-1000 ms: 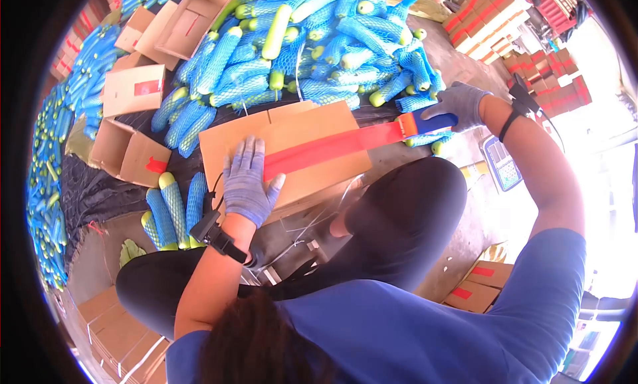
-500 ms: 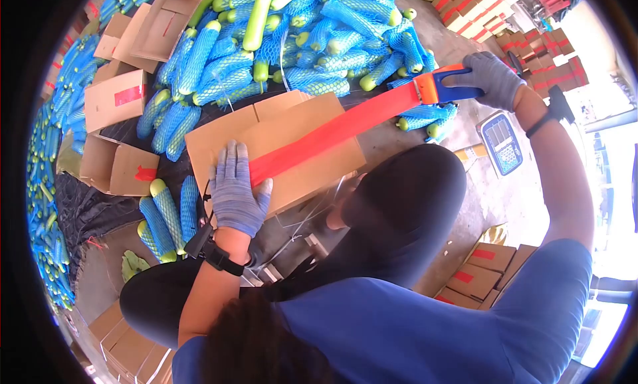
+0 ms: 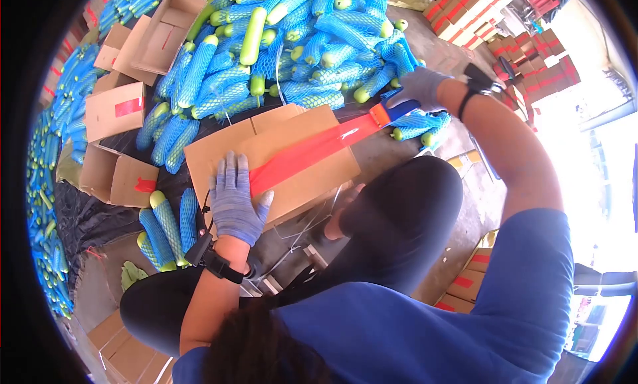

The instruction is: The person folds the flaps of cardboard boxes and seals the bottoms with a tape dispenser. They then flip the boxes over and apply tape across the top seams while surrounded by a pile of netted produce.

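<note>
A closed cardboard box point(image 3: 286, 151) lies in front of my knees. Flat on its left end rests my left hand point(image 3: 236, 198), in a grey knit glove with the fingers stretched out. Red tape point(image 3: 299, 157) runs from beside that hand along the box top towards the right. My right hand point(image 3: 420, 92), gloved too, is closed round a blue and orange tape dispenser point(image 3: 385, 113) just beyond the box's right end. The tape stretches unbroken between the box and the dispenser.
Behind the box is a heap of long green gourds in blue foam nets point(image 3: 319, 45). Open cardboard boxes point(image 3: 119, 175) stand at the left, beside several netted gourds point(image 3: 159, 228). Taped boxes point(image 3: 465, 15) are stacked at the back right.
My right hand has brought the tape dispenser left and down towards the box's right end, so the free span of tape is shorter. My left hand stays pressed on the box.
</note>
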Demonstrator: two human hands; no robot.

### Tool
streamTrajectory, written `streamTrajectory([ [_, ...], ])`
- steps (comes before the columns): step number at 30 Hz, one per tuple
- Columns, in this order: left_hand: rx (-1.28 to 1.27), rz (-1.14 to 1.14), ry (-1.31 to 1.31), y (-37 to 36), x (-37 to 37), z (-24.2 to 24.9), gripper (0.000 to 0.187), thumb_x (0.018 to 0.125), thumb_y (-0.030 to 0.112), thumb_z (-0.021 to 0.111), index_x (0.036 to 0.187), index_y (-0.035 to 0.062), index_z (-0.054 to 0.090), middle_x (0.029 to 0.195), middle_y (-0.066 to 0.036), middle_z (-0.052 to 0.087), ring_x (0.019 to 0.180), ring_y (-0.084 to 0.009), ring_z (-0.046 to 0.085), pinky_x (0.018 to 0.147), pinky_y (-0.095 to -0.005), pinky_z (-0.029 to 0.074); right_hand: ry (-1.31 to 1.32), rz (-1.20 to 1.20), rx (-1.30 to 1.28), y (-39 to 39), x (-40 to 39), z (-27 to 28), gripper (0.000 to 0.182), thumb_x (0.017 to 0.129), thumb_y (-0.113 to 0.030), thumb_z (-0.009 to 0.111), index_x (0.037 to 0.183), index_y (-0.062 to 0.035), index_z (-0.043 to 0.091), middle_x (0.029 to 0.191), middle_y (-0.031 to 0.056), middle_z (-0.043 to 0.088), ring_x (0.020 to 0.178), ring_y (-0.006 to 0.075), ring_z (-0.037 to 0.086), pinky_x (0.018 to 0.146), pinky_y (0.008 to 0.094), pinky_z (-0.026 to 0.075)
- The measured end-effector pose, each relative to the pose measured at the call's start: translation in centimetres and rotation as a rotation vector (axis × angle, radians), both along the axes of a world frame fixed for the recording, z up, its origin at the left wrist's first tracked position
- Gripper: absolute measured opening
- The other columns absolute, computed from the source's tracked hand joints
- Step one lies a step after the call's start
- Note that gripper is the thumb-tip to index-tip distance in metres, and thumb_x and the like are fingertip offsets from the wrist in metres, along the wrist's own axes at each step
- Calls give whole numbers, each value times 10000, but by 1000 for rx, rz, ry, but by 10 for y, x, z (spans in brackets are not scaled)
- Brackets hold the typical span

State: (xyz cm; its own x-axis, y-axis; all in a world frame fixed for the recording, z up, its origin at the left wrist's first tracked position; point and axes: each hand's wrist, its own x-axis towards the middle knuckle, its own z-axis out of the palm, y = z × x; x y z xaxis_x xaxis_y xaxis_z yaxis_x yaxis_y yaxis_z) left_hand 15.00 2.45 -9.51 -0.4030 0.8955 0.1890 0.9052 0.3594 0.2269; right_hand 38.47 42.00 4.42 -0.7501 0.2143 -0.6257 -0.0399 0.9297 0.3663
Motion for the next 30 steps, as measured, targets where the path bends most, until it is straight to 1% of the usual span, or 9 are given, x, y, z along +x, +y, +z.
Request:
streamTrajectory([
  [4,-155,-76,109,7,4,17,770,896,438,585,1536,84,344,1596,-178,312,1469,-383,281,1202,-548,182,-65,14,-159,-27,-57,-63,576,772,-309,778,1277,-505,582,1092,35,702,979,297,701,759,438,569],
  [6,-256,-124,138,13,7,18,740,907,417,561,1533,83,350,1599,-176,307,1474,-375,277,1209,-533,177,-80,-40,-259,-47,-93,-87,510,791,-282,749,1266,-424,627,1100,20,723,997,275,697,795,425,562],
  [8,-193,-453,60,23,10,7,766,893,429,579,1528,69,345,1603,-150,305,1482,-353,265,1216,-522,166,-315,-100,-326,-50,-120,-117,493,798,-290,728,1284,-309,649,1133,25,723,971,269,686,825,426,547],
  [12,-186,-495,-26,60,35,16,797,894,462,575,1528,45,329,1609,-158,286,1486,-350,253,1221,-517,152,-485,55,-207,-77,-151,-80,490,779,-295,733,1247,-158,684,1126,51,720,991,254,659,870,415,522],
  [15,-143,-493,-22,80,44,10,834,885,477,590,1528,25,311,1613,-168,268,1487,-357,251,1223,-514,147,-441,-43,-243,-60,-146,-113,444,744,-238,757,1152,-68,721,1123,112,697,1017,268,644,880,420,512],
  [20,-161,-460,21,90,48,11,845,885,485,589,1540,39,297,1615,-174,267,1491,-370,242,1213,-528,165,-354,-311,-266,-78,-94,-136,524,749,-249,782,1245,-112,682,1187,106,691,1098,292,638,919,444,504],
  [24,-160,-321,73,79,42,8,802,898,466,574,1539,58,317,1615,-162,276,1485,-381,249,1203,-548,173,-204,-200,-510,-35,-99,-162,638,706,-213,763,1310,-63,620,1198,115,694,1052,294,663,872,435,528],
  [28,-112,-89,91,66,26,6,746,907,437,565,1538,107,342,1611,-156,285,1477,-406,252,1188,-587,168,595,-594,-625,22,-59,-102,851,718,-161,751,1484,-46,400,1240,163,667,1135,272,654,976,428,526],
  [30,-122,-2,108,61,26,4,735,911,439,558,1539,122,345,1608,-157,290,1474,-415,252,1184,-599,167,940,-864,-1180,17,-56,-75,837,739,-153,758,1477,-10,391,1237,172,658,1143,258,648,976,403,535],
])
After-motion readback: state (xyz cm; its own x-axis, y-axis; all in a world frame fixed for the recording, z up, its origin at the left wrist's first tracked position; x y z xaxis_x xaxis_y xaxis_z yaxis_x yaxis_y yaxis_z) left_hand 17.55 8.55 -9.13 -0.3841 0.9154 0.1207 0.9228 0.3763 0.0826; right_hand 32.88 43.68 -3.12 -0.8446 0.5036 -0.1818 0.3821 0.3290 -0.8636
